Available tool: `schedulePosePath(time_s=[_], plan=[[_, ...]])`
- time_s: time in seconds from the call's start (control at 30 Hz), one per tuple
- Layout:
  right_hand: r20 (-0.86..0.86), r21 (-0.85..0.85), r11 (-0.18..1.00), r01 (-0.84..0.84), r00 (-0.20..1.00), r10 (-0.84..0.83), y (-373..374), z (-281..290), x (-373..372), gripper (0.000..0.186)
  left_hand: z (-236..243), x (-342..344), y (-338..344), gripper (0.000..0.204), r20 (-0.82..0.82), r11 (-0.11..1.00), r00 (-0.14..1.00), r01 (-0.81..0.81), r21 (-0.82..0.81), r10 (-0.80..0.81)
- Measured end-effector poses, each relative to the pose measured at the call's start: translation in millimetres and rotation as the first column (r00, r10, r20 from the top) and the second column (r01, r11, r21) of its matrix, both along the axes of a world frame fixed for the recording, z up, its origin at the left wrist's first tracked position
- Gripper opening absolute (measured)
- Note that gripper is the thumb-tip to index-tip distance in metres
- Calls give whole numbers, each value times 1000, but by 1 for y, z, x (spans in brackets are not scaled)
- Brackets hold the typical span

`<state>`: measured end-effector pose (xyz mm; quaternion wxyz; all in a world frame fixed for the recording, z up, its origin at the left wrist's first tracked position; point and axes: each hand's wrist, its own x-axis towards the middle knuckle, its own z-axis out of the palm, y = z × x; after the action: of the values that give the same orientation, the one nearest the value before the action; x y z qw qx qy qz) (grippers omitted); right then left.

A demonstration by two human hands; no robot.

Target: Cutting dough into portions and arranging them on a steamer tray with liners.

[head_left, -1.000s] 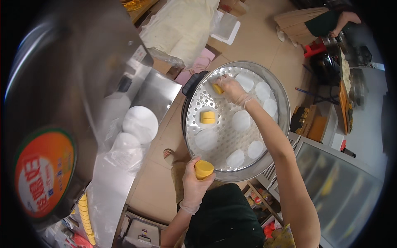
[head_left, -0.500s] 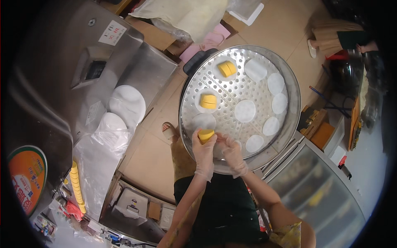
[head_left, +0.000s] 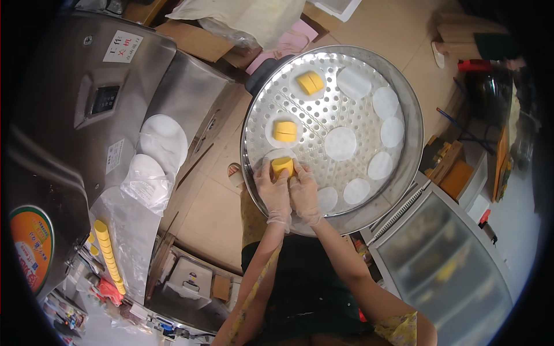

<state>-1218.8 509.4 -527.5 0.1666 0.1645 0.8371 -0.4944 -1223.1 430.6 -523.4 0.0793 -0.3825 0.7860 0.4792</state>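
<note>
Both my hands wear thin clear gloves and meet at the near left of a round perforated steamer tray (head_left: pixel 323 173). My left hand (head_left: pixel 272 195) and my right hand (head_left: pixel 304 193) pinch a yellow dough piece (head_left: pixel 282 165) from either side, over a white paper round (head_left: pixel 279 154). Farther off, a split yellow bun (head_left: pixel 284 131) and another split bun (head_left: pixel 310 83) each sit on a paper round. Several bare paper rounds (head_left: pixel 340 143) lie about the tray. A stack of rounds (head_left: pixel 354 84) lies tipped on its side at the back.
On the left stands a steel machine (head_left: pixel 69 109); white discs (head_left: pixel 163 141) lie beside it under plastic. A row of yellow dough pieces (head_left: pixel 109 256) lies on the lower-left counter. A glass-topped cabinet (head_left: pixel 444 259) is at right. Another person's foot (head_left: pixel 438 55) shows at far right.
The yellow dough piece has moved away from me onto the nearest paper round. My right hand has come in beside my left and now touches the piece. The view has shifted slightly.
</note>
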Motion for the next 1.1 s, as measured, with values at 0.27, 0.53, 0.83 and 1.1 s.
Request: schedulePosePath(time_s=[0.27,0.53,0.83,1.1], plan=[[-188,121,986,113,978,-89,30,13,-42,37,26,-11,-1,61,-161,983,977,114,-144,-137],[-143,-34,988,149,978,-152,32,17,-35,29,-7,-101,15,78,-147,862,924,259,-436,-353],[-13,-155,964,214,976,-218,60,8,-7,29,-16,-113,9,71,-92,839,930,275,-469,-356],[64,-205,942,264,965,-256,49,11,-37,32,3,-107,11,71,-95,887,938,280,-368,-335]])
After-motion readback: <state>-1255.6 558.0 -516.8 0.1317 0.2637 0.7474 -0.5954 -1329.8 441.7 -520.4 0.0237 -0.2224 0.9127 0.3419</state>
